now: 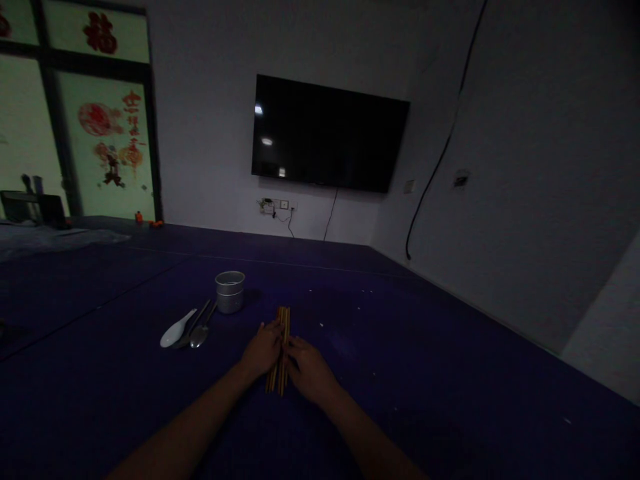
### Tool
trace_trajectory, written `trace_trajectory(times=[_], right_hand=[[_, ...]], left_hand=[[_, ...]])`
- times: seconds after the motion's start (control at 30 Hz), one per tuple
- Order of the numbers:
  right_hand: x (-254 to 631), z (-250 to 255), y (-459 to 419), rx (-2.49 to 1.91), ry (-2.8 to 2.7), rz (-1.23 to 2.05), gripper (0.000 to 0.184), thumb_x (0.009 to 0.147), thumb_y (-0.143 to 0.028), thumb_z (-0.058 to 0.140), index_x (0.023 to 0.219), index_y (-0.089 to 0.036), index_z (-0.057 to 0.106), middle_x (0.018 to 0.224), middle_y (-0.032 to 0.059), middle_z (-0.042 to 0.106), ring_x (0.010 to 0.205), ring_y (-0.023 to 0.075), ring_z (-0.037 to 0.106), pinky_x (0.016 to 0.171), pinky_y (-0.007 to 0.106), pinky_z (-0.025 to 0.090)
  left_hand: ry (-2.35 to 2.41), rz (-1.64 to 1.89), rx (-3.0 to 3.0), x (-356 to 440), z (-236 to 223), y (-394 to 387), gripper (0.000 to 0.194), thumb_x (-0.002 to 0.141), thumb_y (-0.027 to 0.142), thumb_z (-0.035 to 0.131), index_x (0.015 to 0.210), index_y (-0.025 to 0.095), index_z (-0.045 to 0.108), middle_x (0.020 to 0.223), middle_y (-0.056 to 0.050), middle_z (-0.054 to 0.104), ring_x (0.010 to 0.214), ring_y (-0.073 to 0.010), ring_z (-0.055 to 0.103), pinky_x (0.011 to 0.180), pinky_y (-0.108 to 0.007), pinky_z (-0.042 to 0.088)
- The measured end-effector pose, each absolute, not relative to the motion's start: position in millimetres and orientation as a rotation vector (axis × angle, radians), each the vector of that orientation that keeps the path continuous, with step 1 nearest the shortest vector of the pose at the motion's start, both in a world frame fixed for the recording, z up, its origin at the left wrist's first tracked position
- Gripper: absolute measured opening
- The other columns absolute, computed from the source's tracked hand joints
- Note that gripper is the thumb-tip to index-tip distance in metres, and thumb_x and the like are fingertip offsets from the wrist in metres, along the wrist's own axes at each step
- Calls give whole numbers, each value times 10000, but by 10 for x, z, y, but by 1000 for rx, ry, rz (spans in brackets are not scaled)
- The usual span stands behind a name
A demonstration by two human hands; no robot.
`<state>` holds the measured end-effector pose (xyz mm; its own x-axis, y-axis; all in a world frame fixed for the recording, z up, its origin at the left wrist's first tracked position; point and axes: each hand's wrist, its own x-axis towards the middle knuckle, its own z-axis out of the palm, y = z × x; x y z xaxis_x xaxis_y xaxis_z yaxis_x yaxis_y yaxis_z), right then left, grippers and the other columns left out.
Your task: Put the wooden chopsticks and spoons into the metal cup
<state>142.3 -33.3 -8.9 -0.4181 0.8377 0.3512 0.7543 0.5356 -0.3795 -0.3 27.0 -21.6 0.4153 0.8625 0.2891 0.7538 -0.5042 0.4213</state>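
A bundle of wooden chopsticks [283,320] lies lengthwise on the dark blue tabletop [400,347], its near ends slightly fanned out. My left hand [263,348] holds the bundle from the left, with its fingers over the upper part. From the right, my right hand [309,370] grips the same chopsticks with bent fingers, close to the left fingertips. To the left lie a white soup spoon [176,332] and a metal spoon [199,335], with another dark-handled utensil [193,325] partly hidden between them. Behind these stands a grey metal cup [230,293], upright.
Small white scraps [321,325] dot the tabletop right of the chopsticks. Clear plastic sheeting [60,241] and a dark box [33,208] are at the far left. Small orange objects [156,224] sit by the wall. A television [330,133] hangs on the wall, and a black cable [435,173] runs down at right.
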Motion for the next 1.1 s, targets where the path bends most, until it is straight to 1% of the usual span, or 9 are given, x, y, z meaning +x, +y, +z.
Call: trace_trajectory(times=[0.07,0.2,0.37,0.6,0.73,0.93,1.1], right_hand=[[1426,-102,-324,-1292,-2275,220,357,852,-152,440,1172,-182,595,1288,100,538,1207,231,470,1044,394,322],[1438,-125,-313,-1297,-2282,233,374,851,-158,445,1198,-201,578,1290,92,537,1216,237,459,1042,412,320],[1446,-151,-310,-1330,-2275,218,392,860,-179,447,1237,-214,546,1322,92,509,1235,242,438,1031,418,328],[1415,-172,-300,-1397,-2232,188,394,870,-218,447,1254,-208,537,1335,98,497,1268,259,394,1026,432,329],[1411,-171,-283,-1378,-2225,182,409,867,-219,449,1269,-197,524,1320,103,510,1256,254,410,1025,430,333],[1435,-158,-271,-1356,-2242,207,386,864,-213,452,1237,-210,551,1309,80,524,1238,238,434,1032,407,333],[1428,-125,-299,-1347,-2243,232,363,862,-192,448,1200,-207,580,1284,83,546,1219,230,458,1028,390,339]], left_hand=[[1415,735,2427,-8,-216,266,445,882,190,274,1260,158,507,1387,-106,443,1306,-176,366,1126,-416,159],[1420,784,2372,-13,-209,252,443,892,211,265,1247,150,522,1383,-111,446,1310,-178,359,1124,-429,164],[1395,820,2380,-12,-225,253,436,870,188,302,1235,165,539,1353,-102,485,1303,-173,369,1128,-417,161],[1373,847,2368,-14,-261,279,413,857,176,328,1187,156,575,1348,-114,488,1282,-190,402,1127,-428,162],[1391,817,2347,-15,-234,252,426,860,183,317,1203,129,565,1359,-139,468,1286,-203,396,1125,-427,163],[1368,780,2368,-8,-153,186,416,831,165,346,1170,143,587,1374,-126,453,1306,-202,365,1126,-430,151],[1381,720,2380,-6,-115,164,465,819,186,363,1251,124,524,1393,-136,424,1323,-203,335,1123,-439,149]])
